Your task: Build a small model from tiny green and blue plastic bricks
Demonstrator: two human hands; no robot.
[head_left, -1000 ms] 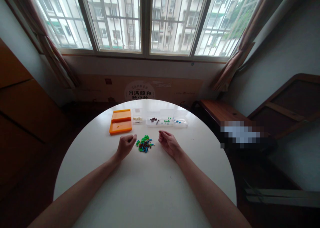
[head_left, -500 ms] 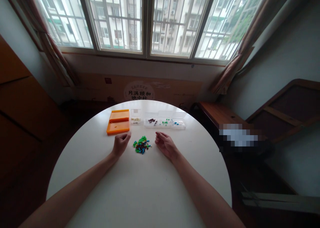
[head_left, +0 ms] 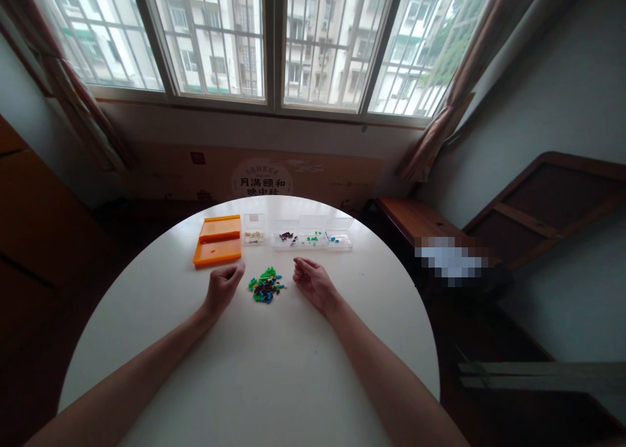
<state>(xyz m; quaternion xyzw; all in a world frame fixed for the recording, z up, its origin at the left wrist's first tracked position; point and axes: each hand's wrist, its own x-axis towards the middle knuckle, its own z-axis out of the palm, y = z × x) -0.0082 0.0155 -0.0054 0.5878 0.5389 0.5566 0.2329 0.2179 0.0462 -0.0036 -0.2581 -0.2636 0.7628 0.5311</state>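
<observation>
A pile of small toy bricks [head_left: 265,286], green, blue, dark brown and some yellow, lies on the white round table [head_left: 274,362] between my hands. Left of it my left hand [head_left: 223,285] rests with its fingers curled closed; their inside is hidden from me. To the right of the pile, my right hand [head_left: 313,282] has thumb and forefinger pinched together. Something tiny seems to be at these fingertips, too small to name. Beyond the hands, a clear compartment box [head_left: 311,246] contains dark brown, green and blue pieces in separate sections.
An orange tray [head_left: 218,254] with a raised back part stands at the far left of the table. Beside it sits a small clear box [head_left: 254,240] with pale yellow pieces. A wooden bench [head_left: 415,218] is past the table's right edge, and a barred window is ahead.
The whole view has shifted, so the table and hands appear a little further left. Both hands keep nearly the same pose beside the pile.
</observation>
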